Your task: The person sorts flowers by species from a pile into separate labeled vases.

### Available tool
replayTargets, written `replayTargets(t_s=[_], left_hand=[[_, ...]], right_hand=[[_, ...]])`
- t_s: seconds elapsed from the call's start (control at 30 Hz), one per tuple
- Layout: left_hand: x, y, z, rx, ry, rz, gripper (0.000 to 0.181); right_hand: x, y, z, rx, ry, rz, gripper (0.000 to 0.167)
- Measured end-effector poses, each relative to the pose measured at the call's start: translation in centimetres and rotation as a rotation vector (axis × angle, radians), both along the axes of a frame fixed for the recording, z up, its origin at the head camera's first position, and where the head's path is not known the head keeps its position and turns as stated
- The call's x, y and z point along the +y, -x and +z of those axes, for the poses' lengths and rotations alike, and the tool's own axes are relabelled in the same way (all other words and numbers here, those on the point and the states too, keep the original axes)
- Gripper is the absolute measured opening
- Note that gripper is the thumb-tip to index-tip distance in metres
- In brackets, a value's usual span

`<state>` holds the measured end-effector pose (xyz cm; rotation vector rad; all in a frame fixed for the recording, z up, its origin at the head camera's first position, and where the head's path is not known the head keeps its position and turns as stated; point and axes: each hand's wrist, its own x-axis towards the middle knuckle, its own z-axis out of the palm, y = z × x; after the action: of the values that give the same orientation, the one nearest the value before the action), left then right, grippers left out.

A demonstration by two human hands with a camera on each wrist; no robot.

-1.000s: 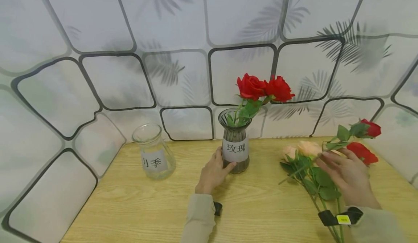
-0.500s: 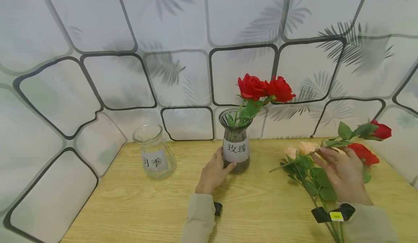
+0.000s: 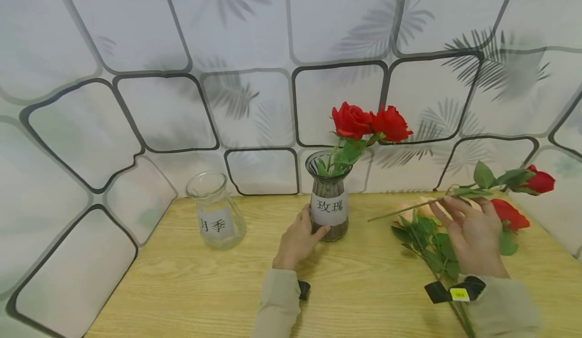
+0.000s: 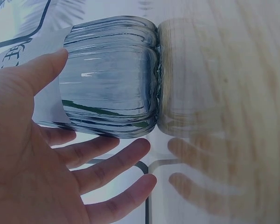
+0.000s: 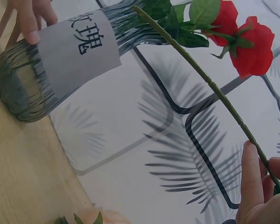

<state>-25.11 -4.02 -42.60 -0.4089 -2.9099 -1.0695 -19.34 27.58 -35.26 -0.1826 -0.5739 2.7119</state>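
Leaf-patterned wall (image 3: 254,30) backs the wooden table (image 3: 182,287); left hand (image 3: 297,239) grips the gray vase (image 3: 335,232) (two red roses (image 3: 352,121) lean inside), right hand (image 3: 475,232) pinches another rose (image 3: 538,180) by its stem.

The ribbed smoky-grey glass vase (image 3: 325,187) is wearing a white paper label (image 3: 328,219) with black characters, while one long-stemmed red rose (image 3: 539,181) is carrying green leaves (image 3: 484,175). Brown grain is streaking the flat yellow wooden surface (image 3: 195,287), and the pale wall (image 3: 256,118) is bearing dark outlines and grey fronds.
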Motion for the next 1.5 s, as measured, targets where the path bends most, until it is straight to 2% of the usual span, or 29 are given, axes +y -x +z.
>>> replayTargets(t_s=[0.37, 0.67, 0.97, 1.2, 1.5], left_hand=[[0.0, 0.1, 0.0, 0.001, -0.001, -0.003, 0.081], [-0.1, 0.0, 0.0, 0.003, -0.007, -0.004, 0.079], [-0.1, -0.1, 0.1, 0.009, -0.009, -0.004, 0.078], [0.0, -0.1, 0.1, 0.02, -0.004, -0.005, 0.078], [0.0, 0.0, 0.0, 0.03, -0.004, -0.013, 0.08]], right_hand=[[-1.7, 0.5, 1.2, 0.026, 0.037, -0.071, 0.045], [-2.8, 1.0, 2.5, 0.012, 0.08, -0.105, 0.049], [-4.9, 1.8, 3.9, 0.049, 0.142, -0.159, 0.048], [-6.1, 2.5, 4.6, 0.043, 0.107, -0.185, 0.051], [-7.8, 3.0, 5.1, 0.11, 0.047, -0.224, 0.05]])
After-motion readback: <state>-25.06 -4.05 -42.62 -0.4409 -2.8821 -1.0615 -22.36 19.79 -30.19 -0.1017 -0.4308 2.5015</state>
